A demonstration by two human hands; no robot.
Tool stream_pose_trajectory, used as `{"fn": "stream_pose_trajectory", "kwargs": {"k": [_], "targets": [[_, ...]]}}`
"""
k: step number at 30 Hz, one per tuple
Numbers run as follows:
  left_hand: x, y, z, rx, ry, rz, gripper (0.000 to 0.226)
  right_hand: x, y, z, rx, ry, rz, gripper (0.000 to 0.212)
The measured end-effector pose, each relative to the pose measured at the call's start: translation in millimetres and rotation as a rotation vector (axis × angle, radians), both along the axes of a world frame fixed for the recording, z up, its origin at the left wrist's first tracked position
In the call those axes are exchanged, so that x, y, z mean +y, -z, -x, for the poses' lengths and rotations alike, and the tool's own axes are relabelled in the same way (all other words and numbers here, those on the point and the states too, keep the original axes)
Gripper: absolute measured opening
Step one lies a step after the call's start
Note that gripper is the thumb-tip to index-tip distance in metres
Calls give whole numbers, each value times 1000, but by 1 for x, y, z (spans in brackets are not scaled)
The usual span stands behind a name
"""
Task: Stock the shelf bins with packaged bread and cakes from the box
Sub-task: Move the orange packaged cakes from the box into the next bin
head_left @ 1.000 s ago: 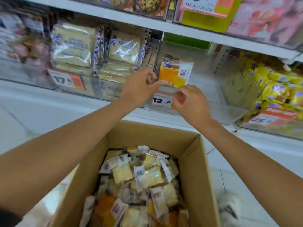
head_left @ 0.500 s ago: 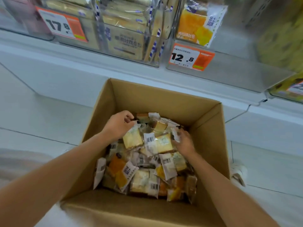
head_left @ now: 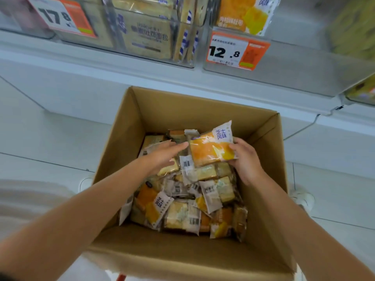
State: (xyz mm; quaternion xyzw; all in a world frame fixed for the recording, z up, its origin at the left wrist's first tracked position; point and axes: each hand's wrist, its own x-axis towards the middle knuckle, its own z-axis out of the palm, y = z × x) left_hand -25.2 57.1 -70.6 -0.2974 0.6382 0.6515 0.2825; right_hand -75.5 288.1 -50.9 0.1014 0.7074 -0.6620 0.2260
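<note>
Gripping orange packet [head_left: 211,151] marked 芝士风味 with curled right hand [head_left: 246,159] fingers over the box [head_left: 182,110]. Touching its edge with straight left hand [head_left: 162,157] fingers. Noted above: 12.8 tag [head_left: 237,50] and 17.8 tag [head_left: 60,17].

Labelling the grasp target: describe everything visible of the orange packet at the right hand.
The orange packet is a glossy plastic wrapper printed orange and yellow, with a white corner panel bearing blue characters at its upper right. It looks sealed and full. It sits tilted above the other packets in the cardboard box. The right hand grips its right edge, thumb on the front. The left hand, fingers straight, reaches its left edge; contact there is unclear.
</note>
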Motion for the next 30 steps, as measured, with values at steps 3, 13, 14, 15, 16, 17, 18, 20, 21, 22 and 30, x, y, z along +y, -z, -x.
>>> {"fn": "stream_pose_trajectory", "kwargs": {"k": [3,13,14,15,16,17,18,20,21,22,30], "targets": [[15,-9,-2,-76,-110,-393,59,-9,-11,-6,-115,-37,101,22],[-18,-8,-4,51,-532,-33,18,8,38,-5,-128,-264,-349,36],[-24,-5,-7,51,-547,-24,17,6,47,-6,-143,-285,-390,41],[-29,-1,-10,47,-554,-20,17,2,54,-6,-172,-299,-406,46],[-32,3,-13,38,-553,-14,17,-2,64,-6,-202,-309,-413,52],[-34,6,-16,28,-544,-4,17,-7,73,-6,-222,-323,-414,57],[-36,9,-19,19,-536,8,17,-11,83,-5,-238,-328,-407,62],[-40,13,-23,6,-526,20,19,-19,99,-3,-257,-325,-411,60],[-41,14,-24,-2,-523,16,21,-22,104,-4,-247,-343,-442,51],[-43,16,-25,-9,-517,9,23,-25,109,-6,-219,-372,-492,41],[-44,14,-29,-17,-491,-38,31,-24,46,-4,61,-213,-361,25]]}}
